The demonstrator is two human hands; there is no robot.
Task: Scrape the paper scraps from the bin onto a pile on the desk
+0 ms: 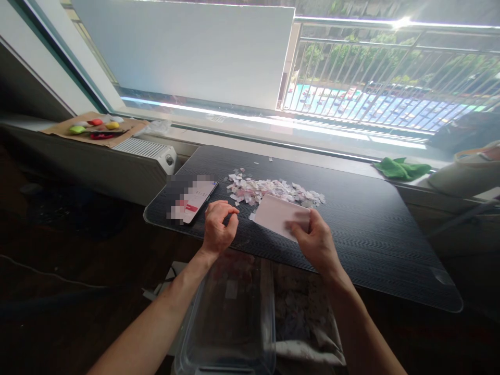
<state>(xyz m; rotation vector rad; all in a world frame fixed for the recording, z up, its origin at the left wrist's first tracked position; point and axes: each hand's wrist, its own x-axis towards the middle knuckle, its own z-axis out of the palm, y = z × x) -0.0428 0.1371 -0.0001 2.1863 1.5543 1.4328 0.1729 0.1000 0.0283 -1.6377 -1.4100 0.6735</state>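
A pale pinkish-white rectangular sheet or thin pad of paper (278,216) is held at its right end by my right hand (318,239), thumb on top and fingers behind. Its far edge touches a loose heap of small torn paper pieces (269,190) on the dark table (359,224). My left hand (220,224) is over the table's near edge, left of the paper and apart from it. Its fingers are curled in with the thumb near the index finger, and nothing shows in them. A phone (197,203) with a lit, partly blurred screen lies just left of that hand.
Below the table edge are a clear plastic bin (230,333) and a cloth-lined container (312,349) with paper scraps. A green cloth (402,169) and a pale vessel (461,169) stand on the sill at right. Several coloured items lie on brown paper (60,129) by the radiator (146,151).
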